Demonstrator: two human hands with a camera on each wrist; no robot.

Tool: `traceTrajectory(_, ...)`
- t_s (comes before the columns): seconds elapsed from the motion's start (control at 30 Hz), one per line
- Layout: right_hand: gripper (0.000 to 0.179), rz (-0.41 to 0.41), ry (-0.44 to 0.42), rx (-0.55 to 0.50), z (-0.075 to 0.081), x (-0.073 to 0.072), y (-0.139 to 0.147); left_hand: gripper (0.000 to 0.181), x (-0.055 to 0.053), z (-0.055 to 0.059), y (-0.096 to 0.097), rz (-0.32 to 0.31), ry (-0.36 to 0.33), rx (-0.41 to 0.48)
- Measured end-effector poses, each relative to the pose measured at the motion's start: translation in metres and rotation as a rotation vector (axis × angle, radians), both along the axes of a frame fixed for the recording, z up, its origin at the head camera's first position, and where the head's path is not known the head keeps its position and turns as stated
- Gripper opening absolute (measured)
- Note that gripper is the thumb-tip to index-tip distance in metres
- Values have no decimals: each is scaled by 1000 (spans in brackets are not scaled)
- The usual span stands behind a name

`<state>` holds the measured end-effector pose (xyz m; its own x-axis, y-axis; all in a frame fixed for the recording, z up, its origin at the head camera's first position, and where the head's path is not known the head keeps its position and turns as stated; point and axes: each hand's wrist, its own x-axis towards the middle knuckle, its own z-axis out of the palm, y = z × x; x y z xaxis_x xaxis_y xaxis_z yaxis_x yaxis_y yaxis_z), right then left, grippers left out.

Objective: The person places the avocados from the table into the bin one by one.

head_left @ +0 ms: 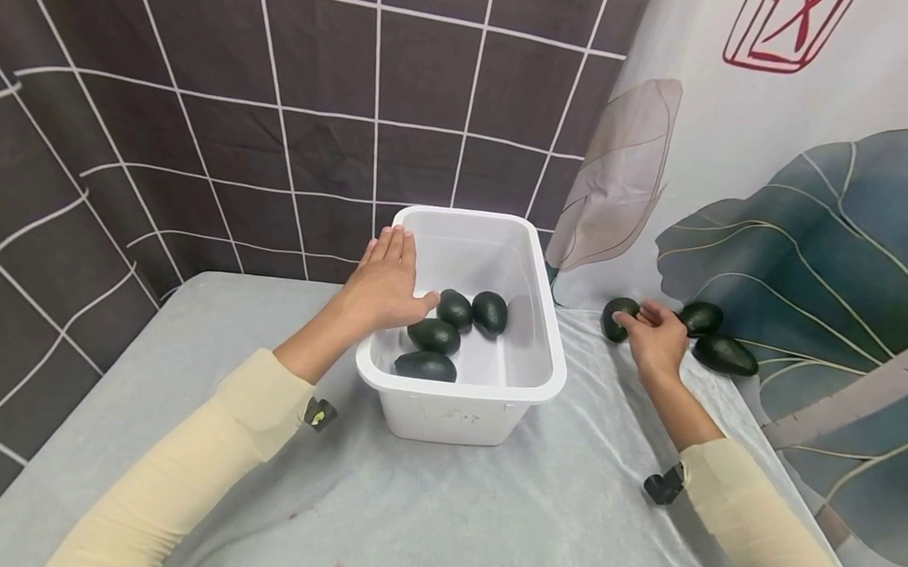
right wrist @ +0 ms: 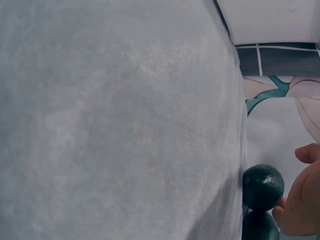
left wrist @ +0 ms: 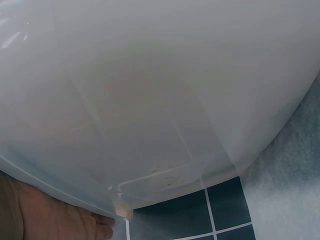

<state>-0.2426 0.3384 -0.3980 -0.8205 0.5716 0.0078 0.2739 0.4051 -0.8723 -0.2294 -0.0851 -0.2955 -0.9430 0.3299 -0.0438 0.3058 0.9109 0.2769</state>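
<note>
My left hand [head_left: 387,290] rests on the left rim of a white plastic tub [head_left: 550,347], fingers straight and thumb reaching over the inside. In the left wrist view this hand [left wrist: 60,217] lies along the tub's edge. Several dark green avocados [head_left: 435,336] lie on the tub's floor, mostly toward its left side. On the right, my right hand [head_left: 657,339] is at an avocado [head_left: 619,319], its thumb overlapping that fruit and its fingers loosely bent. Two more avocados [head_left: 725,355] lie just right of this hand. The right wrist view shows the thumb apart from the nearer avocado [right wrist: 263,187].
A pale grey cloth [head_left: 432,509] covers the table under the tub. Dark tiled-pattern fabric [head_left: 329,146] hangs behind. A white hanging with large leaf prints [head_left: 813,246] borders the right side, close to the loose avocados.
</note>
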Motion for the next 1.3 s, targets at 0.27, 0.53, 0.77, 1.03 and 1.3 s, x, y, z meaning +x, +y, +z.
traceTrajectory(0.27,83,9,-14,16,-7,1,1,106,0,0,0,-1,-3,7)
traceTrajectory(0.53,88,-5,-22,13,-14,-1,-4,107,-1,-1,0,1,-5,10)
traceTrajectory(0.77,90,-12,-10,16,-20,-6,-4,108,-2,-1,0,2,-4,0)
traceTrajectory(1.03,96,-79,-45,2,-48,-34,21,109,-1,0,0,2,-7,0)
traceTrajectory(1.3,96,-70,-22,9,-65,-44,32,110,-2,0,1,1,-4,-10)
